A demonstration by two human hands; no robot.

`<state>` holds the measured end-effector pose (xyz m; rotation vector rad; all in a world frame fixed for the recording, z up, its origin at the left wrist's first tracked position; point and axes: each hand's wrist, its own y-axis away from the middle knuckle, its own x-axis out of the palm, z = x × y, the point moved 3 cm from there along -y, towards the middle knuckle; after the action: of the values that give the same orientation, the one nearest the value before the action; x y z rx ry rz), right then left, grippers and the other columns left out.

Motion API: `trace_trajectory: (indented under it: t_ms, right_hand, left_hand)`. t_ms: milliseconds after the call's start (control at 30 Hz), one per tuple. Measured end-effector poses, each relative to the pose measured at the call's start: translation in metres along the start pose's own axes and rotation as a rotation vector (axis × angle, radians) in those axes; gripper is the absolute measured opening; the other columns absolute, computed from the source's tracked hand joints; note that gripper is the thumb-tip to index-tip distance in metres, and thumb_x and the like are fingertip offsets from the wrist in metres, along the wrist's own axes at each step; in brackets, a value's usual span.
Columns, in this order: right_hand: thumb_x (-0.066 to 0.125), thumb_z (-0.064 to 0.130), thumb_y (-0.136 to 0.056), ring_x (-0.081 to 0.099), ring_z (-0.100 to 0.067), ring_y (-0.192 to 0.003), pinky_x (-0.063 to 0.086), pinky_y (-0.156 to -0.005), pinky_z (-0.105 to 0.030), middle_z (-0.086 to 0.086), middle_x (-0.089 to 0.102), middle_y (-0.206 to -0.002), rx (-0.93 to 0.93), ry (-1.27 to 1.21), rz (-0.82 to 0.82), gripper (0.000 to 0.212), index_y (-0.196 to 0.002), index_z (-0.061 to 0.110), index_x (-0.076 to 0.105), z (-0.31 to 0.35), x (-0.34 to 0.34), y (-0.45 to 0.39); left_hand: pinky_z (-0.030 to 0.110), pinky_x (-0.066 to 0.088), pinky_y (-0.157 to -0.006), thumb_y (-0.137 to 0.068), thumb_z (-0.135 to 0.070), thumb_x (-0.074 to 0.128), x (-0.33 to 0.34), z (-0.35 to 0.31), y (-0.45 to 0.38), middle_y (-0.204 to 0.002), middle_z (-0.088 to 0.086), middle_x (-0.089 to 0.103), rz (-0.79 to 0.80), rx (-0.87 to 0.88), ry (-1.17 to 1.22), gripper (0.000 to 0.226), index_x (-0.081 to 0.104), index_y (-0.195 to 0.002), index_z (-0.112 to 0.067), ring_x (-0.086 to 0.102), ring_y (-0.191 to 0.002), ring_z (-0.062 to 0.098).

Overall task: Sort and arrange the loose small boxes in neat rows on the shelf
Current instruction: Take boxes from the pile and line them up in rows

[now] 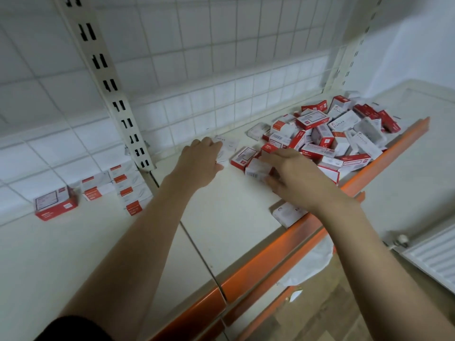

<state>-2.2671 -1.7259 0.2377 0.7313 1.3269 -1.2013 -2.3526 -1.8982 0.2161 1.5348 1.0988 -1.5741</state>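
Both hands reach over the white shelf (234,217); the left hand (199,163) curls its fingers round a white staples box (227,148) near the back grid; the right hand (293,173) pinches a white box (257,169) at the edge of the loose red-and-white pile (332,134); neat rows (123,185) stand far left.

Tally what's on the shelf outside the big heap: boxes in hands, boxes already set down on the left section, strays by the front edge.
Boxes in hands: 2, left hand white box, right hand box
Boxes set down on left section: about 7
Stray box by front edge: 1
Total: about 10
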Motion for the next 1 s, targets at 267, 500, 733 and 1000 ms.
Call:
trace_trajectory:
  t_ms: [267, 500, 733, 1000]
  right_hand:
    - [0.057, 0.036, -0.086, 0.045, -0.023, -0.109, 0.039, -0.081, -0.031, -0.002, 0.049, -0.101, 0.037, 0.111, 0.226, 0.042, -0.12, 0.013, 0.054, -0.001, 0.004, -0.046]
    - [0.061, 0.056, -0.075, 0.045, -0.018, -0.081, 0.036, -0.068, -0.029, 0.001, 0.048, -0.08, 0.115, 0.299, 0.381, 0.041, -0.075, 0.015, 0.054, -0.002, 0.012, -0.059]
    - [0.062, 0.042, -0.078, 0.044, -0.019, -0.086, 0.032, -0.075, -0.029, -0.001, 0.05, -0.088, 0.094, 0.355, 0.349, 0.029, -0.085, 0.015, 0.058, 0.002, 0.014, -0.059]
    - [0.073, 0.034, -0.073, 0.05, -0.023, -0.102, 0.04, -0.077, -0.031, -0.005, 0.051, -0.108, 0.027, -0.035, 0.092, 0.05, -0.117, 0.015, 0.057, 0.031, -0.017, -0.017]
  left_hand:
    - [0.029, 0.029, -0.095, -0.092, -0.032, 0.053, -0.046, -0.015, 0.06, -0.132, 0.001, 0.043, -0.173, 0.002, 0.113, 0.055, 0.034, -0.14, -0.015, 0.038, -0.117, 0.021]
    - [0.028, 0.027, -0.097, -0.09, -0.034, 0.055, -0.058, -0.02, 0.105, -0.129, -0.003, 0.044, -0.261, -0.048, 0.193, 0.054, 0.037, -0.139, -0.019, 0.037, -0.117, 0.017]
    - [0.034, 0.032, -0.089, -0.083, -0.032, 0.066, -0.048, -0.013, 0.135, -0.116, 0.003, 0.053, -0.307, -0.103, 0.212, 0.05, 0.051, -0.128, -0.017, 0.046, -0.104, 0.025]
    - [0.034, 0.041, -0.068, -0.069, -0.021, 0.08, -0.039, -0.017, 0.154, -0.095, 0.012, 0.059, -0.36, -0.119, 0.253, 0.046, 0.062, -0.11, -0.008, 0.059, -0.079, 0.032]
